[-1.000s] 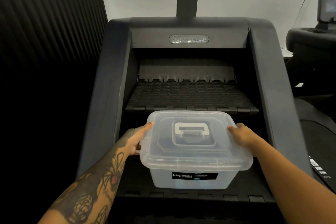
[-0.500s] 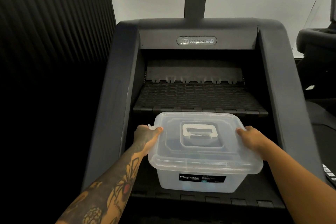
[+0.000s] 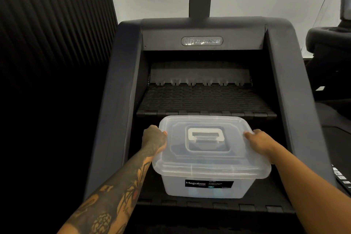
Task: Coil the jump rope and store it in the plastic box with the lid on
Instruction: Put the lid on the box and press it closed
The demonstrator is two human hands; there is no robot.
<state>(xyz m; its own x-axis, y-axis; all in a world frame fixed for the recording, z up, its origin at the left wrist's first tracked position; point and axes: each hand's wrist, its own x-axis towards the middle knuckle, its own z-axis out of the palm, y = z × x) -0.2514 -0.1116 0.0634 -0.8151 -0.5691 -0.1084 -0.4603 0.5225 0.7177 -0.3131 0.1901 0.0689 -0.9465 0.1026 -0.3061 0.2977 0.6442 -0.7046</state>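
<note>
Both hands grip the plastic box at its lid: the left hand is curled closed over the lid's left edge, thumb on top, and the right hand is closed likewise on the right edge, fingers wrapped down the side. Behind and around the box rises a big black stair-climbing machine, its sloped side panels flanking the box to left and right, with a silver "impulse" badge on the panel high above the box. The box sits on the machine's lower step, and a ribbed upper step lies just beyond the box's far edge. A second dark machine stands well to the right of the box. The translucent lid lies flat across the box, overhanging its walls. A white handle lies folded flat in the recess at the lid's centre, between the two hands. A black "Megabox" label is stuck on the box's near wall below the lid. Whether the jump rope is inside cannot be told through the cloudy plastic.
</note>
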